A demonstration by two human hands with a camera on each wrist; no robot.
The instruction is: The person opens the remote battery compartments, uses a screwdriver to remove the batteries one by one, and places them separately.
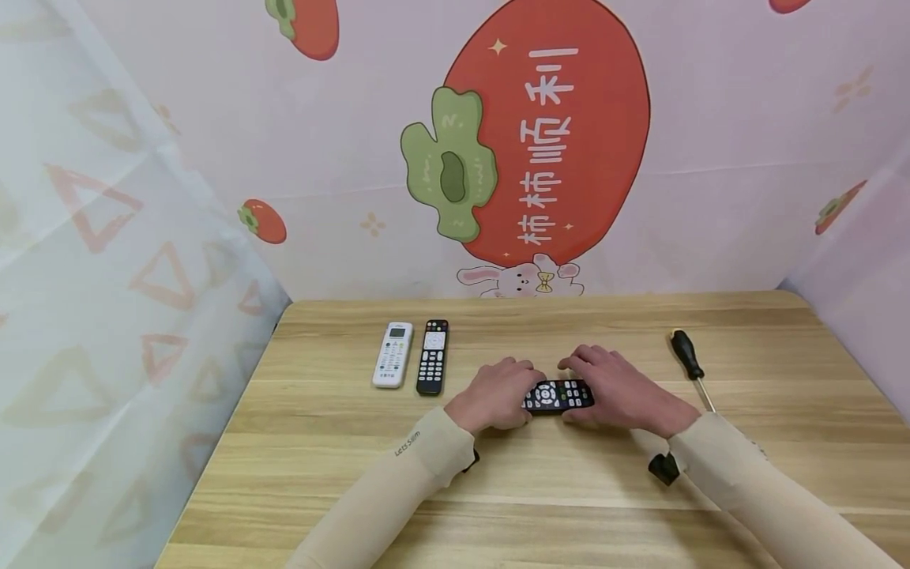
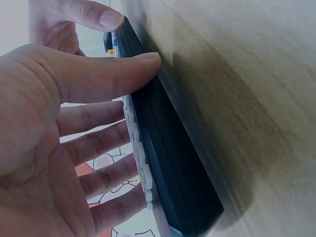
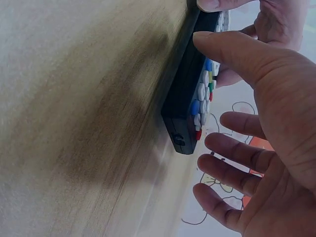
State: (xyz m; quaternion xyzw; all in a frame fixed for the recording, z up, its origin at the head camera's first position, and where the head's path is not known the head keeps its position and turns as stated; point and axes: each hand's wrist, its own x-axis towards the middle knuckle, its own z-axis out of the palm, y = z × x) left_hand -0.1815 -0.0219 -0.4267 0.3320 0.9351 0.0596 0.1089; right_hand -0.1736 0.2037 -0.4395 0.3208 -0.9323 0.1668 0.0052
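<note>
A black remote control with white and coloured buttons lies crosswise between both hands, low at the wooden tabletop. My left hand grips its left end. In the left wrist view the thumb presses the near side edge of the remote, and the fingers reach over to the far side, their tips partly hidden behind the buttons. My right hand is at the other end. Its thumb touches the near side of the remote in the right wrist view, while its other fingers are spread apart and off it.
To the left, a white remote control and another black remote control lie side by side. A screwdriver with a black handle lies beyond the right forearm. The table meets a printed cloth backdrop at its back edge.
</note>
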